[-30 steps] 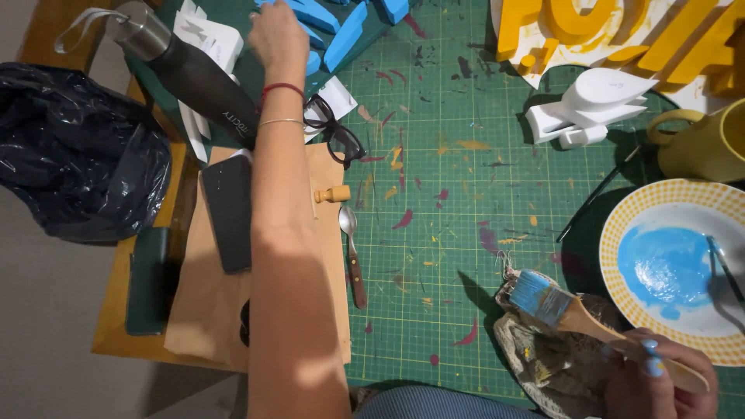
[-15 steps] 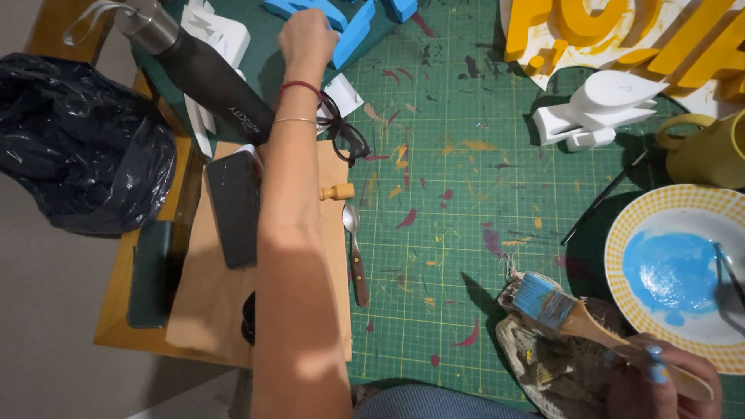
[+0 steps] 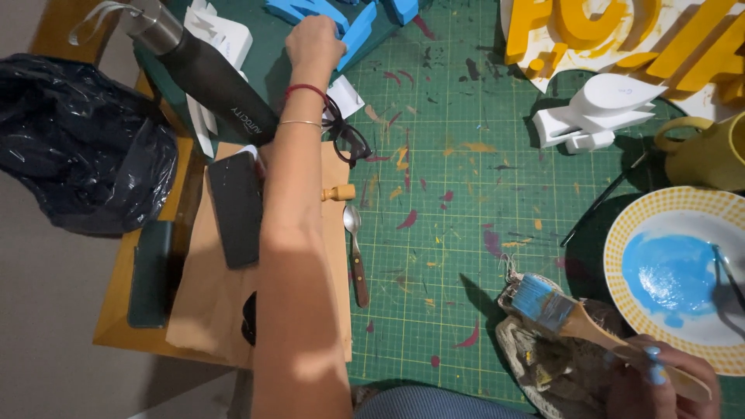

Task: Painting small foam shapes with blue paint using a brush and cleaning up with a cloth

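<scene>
Biggest risk here is the brush (image 3: 552,304). The right hand (image 3: 660,380) has its fingers (image 3: 653,374) clenched round the wooden handle down at the bottom edge, and the blue-loaded bristles hang over a paint-stained rag (image 3: 543,365), just beside the plate (image 3: 621,233) of blue paint. The person is looking and reaching the other way, so a small tilt could drip or smear blue onto the mat (image 3: 466,194).

The left hand (image 3: 314,43) is stretched right across the surface to the blue letter (image 3: 361,31) at the top. Its fingers (image 3: 335,48) curl against the letter's left edge, touching it, but whether they've actually closed on it can't be told from here. If that paint is wet, they'd smudge it.

The forearm also passes straight over the glasses (image 3: 349,140) and phone (image 3: 235,208), with the bottle (image 3: 206,70) just beside the wrist. A careless pull back could knock any of them.
</scene>
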